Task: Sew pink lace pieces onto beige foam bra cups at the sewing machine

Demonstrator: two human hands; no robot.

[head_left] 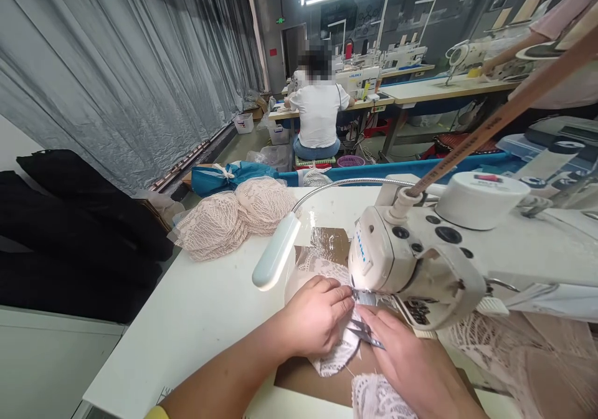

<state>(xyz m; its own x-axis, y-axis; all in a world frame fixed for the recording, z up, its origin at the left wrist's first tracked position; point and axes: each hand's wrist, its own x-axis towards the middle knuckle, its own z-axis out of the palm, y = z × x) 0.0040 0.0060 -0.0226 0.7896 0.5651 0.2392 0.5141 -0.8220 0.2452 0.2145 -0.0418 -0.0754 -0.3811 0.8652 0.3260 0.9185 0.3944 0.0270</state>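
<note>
Under the head of a white sewing machine (374, 251), a piece of pale pink lace fabric (339, 350) lies on the brown bed plate. My left hand (317, 313) presses its bent fingers together on this lace, close to the needle area. Small dark scissors (367, 335) are gripped in my right hand (402, 350), with the blades pointing left over the lace. The fingertips of both hands almost meet just in front of the presser foot, which is mostly hidden. Another lace piece (378, 400) lies below my right hand.
Stacked lace cups (224, 220) stand at the table's far left. A lamp (276, 251) on a bent metal neck hangs left of the machine head. More lace (509, 350) lies to the right. A person in a white shirt (318, 115) sits ahead at another machine; another person's arm (509, 55) shows upper right.
</note>
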